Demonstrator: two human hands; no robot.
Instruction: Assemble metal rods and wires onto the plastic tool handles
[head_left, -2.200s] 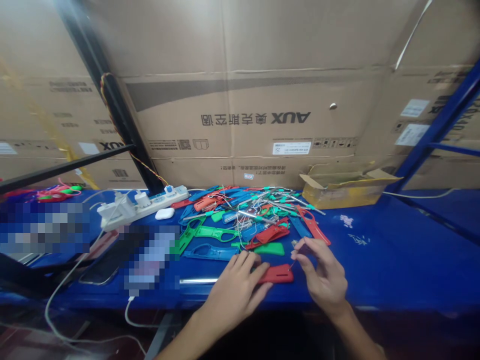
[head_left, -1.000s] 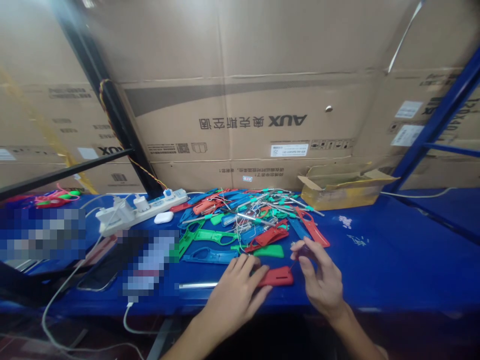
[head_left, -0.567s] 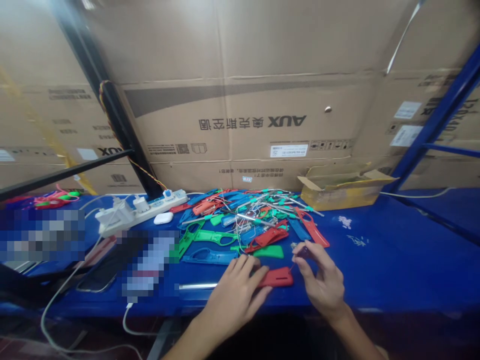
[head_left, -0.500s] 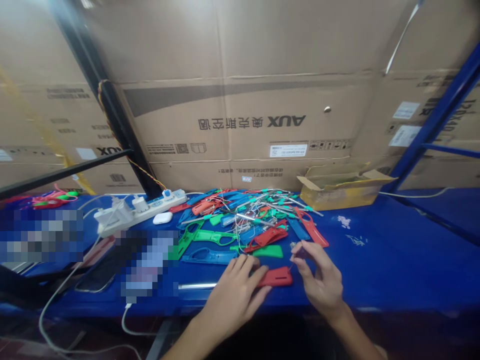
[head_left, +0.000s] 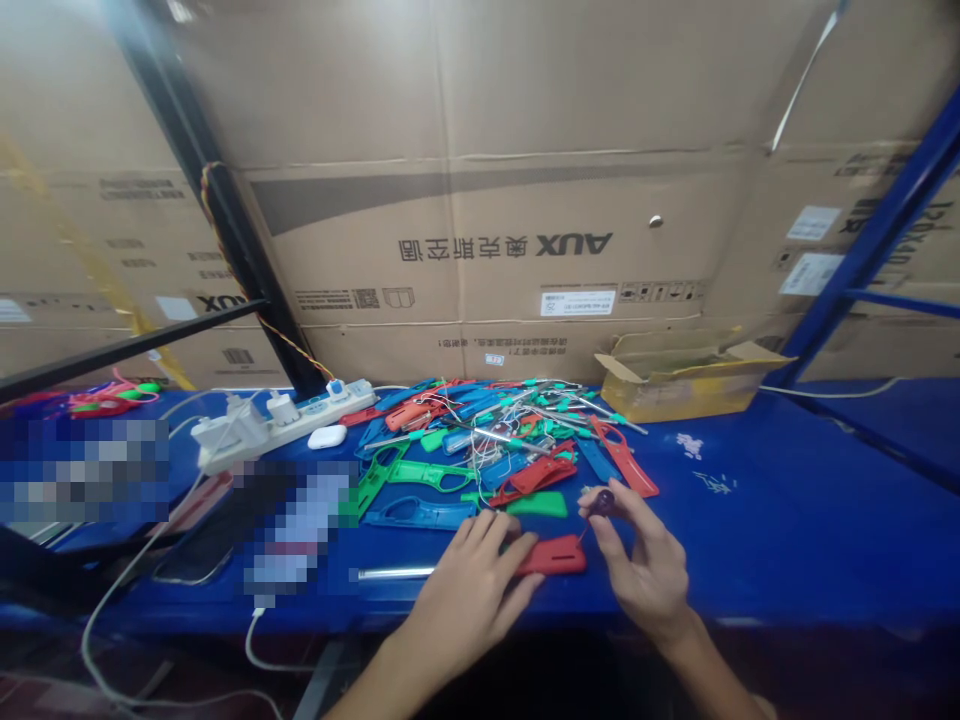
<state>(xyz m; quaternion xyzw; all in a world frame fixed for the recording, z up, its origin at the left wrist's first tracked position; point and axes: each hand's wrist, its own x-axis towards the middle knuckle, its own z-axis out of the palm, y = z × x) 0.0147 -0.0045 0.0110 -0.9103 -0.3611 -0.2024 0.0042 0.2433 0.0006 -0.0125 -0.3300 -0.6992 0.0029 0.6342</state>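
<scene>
My left hand [head_left: 480,575] is closed around a red long-neck lighter [head_left: 556,555] lying on the blue surface, its metal tube [head_left: 396,573] sticking out to the left. Between the thumb and fingers of my right hand [head_left: 646,560] is a small screwdriver [head_left: 604,502] with a dark purple handle. Its thin shaft slants down to the right end of the red lighter; the very tip is too small to make out. Just behind my hands lie a green handle piece [head_left: 537,504] and a blue handle shell [head_left: 424,513].
A pile of lighter parts [head_left: 517,420], with tubes and wires, spreads behind my hands. An open cardboard box [head_left: 686,395] stands at the back right. On the left are a power strip [head_left: 319,407], a white earbud case [head_left: 327,437], a phone [head_left: 225,520] and a charging cable [head_left: 259,650].
The screwdriver's handle has turned in my right fingers, and its round end now faces me. My left hand and the red lighter have stayed in place.
</scene>
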